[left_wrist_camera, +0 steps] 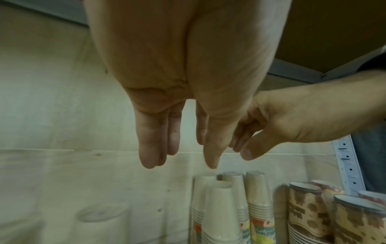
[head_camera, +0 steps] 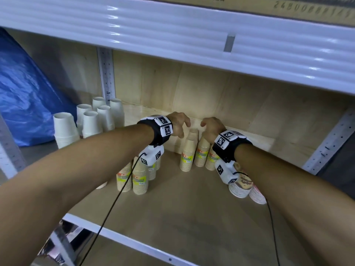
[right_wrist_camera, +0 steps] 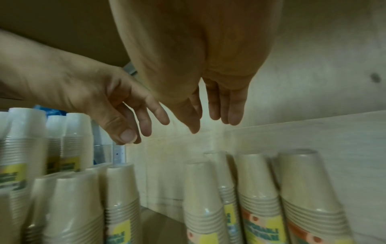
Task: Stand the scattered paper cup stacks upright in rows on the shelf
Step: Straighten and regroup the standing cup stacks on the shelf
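pale plywood lines the back and floor of the shelf (head_camera: 172, 204) you are reaching into, under a white ribbed beam. your left hand (head_camera: 177, 124) and right hand (head_camera: 211, 127) hover side by side, close but not touching, right above the back cluster of tan cup stacks (head_camera: 194, 152), which stands against the rear wall. both hands are slack, fingers hanging down loosely and holding nothing; the wrist views show fingertips pointing at the stack tops with clear air between. the stacks lie straight below your fingers, long axis vertical, bases up and rims down, so the reach is a plain drop. your right hand looks slightly nearer the cluster's middle. these stacks are beige, film-wrapped, with yellow and orange labels. a second tan group (head_camera: 134, 177) stands nearer the front on your left, white stacks (head_camera: 90, 120) beyond it, and patterned stacks (head_camera: 244, 187) under your right wrist.
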`<state>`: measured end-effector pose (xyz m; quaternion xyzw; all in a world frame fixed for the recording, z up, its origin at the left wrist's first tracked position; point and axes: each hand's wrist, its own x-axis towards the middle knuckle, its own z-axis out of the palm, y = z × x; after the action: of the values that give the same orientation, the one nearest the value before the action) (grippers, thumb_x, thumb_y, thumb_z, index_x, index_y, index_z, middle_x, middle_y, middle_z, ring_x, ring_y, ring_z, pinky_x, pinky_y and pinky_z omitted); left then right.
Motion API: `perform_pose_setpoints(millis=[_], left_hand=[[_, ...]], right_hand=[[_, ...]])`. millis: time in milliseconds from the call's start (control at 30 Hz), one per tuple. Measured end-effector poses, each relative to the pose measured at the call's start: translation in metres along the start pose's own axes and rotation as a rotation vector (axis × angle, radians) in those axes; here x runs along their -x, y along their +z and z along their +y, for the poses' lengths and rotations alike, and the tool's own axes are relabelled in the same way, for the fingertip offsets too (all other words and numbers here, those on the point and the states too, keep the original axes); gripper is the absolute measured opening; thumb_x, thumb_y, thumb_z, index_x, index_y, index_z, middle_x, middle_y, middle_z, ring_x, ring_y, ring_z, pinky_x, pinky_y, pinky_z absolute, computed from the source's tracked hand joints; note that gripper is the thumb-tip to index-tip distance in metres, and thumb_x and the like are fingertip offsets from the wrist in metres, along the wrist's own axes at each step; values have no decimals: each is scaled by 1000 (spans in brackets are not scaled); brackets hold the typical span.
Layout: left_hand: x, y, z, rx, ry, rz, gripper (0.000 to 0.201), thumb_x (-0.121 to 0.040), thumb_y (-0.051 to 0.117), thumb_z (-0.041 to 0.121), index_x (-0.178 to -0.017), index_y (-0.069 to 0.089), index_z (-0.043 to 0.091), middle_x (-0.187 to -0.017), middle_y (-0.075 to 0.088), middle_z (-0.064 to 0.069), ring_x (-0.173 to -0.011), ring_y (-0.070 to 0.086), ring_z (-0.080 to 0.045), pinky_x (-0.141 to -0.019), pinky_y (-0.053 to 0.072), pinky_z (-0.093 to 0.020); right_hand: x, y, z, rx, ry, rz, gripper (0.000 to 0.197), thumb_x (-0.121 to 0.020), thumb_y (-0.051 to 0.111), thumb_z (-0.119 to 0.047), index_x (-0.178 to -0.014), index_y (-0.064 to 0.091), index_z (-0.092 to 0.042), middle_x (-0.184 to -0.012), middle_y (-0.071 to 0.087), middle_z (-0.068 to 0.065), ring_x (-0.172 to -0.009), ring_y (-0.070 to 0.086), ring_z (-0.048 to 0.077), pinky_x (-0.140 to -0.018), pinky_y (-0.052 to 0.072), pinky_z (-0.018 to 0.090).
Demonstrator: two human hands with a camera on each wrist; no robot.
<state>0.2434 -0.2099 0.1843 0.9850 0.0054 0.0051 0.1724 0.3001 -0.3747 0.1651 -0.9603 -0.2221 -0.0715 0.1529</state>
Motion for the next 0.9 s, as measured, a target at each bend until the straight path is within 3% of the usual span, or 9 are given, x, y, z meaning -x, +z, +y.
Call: perform_pose_setpoints(millis=[67, 167, 333, 433, 533, 633, 767, 833, 900], left_hand=[[10, -9, -8, -9, -26, 2, 52, -82, 76, 14, -130, 58, 23, -134, 48, -4, -111, 56, -25, -80, 44, -27], [27, -20, -21, -34, -50, 4, 52, -81, 77, 15, -129, 59, 24, -132, 51, -4, -103, 56, -22, -80, 47, -29], [55, -32, -46, -115, -110, -1, 48, -82, 77, 17, -127, 61, 22, -129, 48, -2, -95, 50, -18, -75, 42, -28], [70, -35, -62, -183, -156, -18, 44, -82, 75, 16, -124, 62, 20, -134, 45, 0, -105, 51, -19, -78, 42, -28], [86, -34, -70, -280, -192, -31, 38, -83, 72, 18, -120, 66, 13, -132, 51, -4, -113, 56, -22, -71, 44, -26], [99, -29, -76, -364, -230, -83, 32, -86, 68, 20, -115, 70, 7, -119, 62, -9, -101, 63, -21, -70, 46, -23], [110, -27, -89, -429, -278, -135, 28, -77, 72, 19, -104, 74, 13, -107, 71, -3, -81, 63, -16, -55, 43, -18], [114, -28, -95, -386, -278, -157, 17, -79, 74, 20, -95, 69, 18, -98, 68, 1, -80, 60, -14, -53, 43, -16], [119, -28, -95, -340, -245, -158, 18, -83, 74, 22, -98, 66, 16, -95, 63, 0, -77, 58, -14, -53, 44, -13]], right_hand=[[3, -1, -18, -9, -41, -9, 38, -86, 58, -6, -123, 59, -11, -132, 51, 13, -120, 52, 28, -96, 44, 31], [7, 1, -44, -13, -95, -31, 41, -84, 59, -3, -125, 61, -12, -132, 55, 11, -119, 54, 27, -97, 47, 32], [15, 11, -85, -34, -176, -95, 36, -82, 64, -15, -118, 63, -21, -122, 61, 6, -107, 60, 24, -82, 46, 25], [21, 18, -107, -66, -222, -155, 32, -83, 66, -24, -115, 64, -22, -116, 63, 6, -102, 61, 24, -80, 45, 25], [30, 27, -128, -107, -268, -212, 27, -81, 72, -35, -104, 70, -20, -104, 67, 4, -90, 62, 22, -79, 50, 26], [40, 34, -145, -145, -316, -241, 21, -81, 71, -33, -94, 74, -16, -96, 69, 4, -89, 66, 22, -79, 54, 28], [45, 42, -165, -115, -318, -334, 18, -72, 73, -33, -84, 76, -19, -91, 72, 1, -87, 68, 19, -75, 56, 29], [47, 46, -172, -93, -316, -377, 22, -71, 74, -34, -87, 75, -19, -92, 73, 0, -90, 68, 19, -74, 55, 29], [50, 49, -176, -72, -312, -399, 33, -72, 77, -37, -99, 72, -18, -97, 72, 1, -91, 67, 19, -75, 54, 29]])
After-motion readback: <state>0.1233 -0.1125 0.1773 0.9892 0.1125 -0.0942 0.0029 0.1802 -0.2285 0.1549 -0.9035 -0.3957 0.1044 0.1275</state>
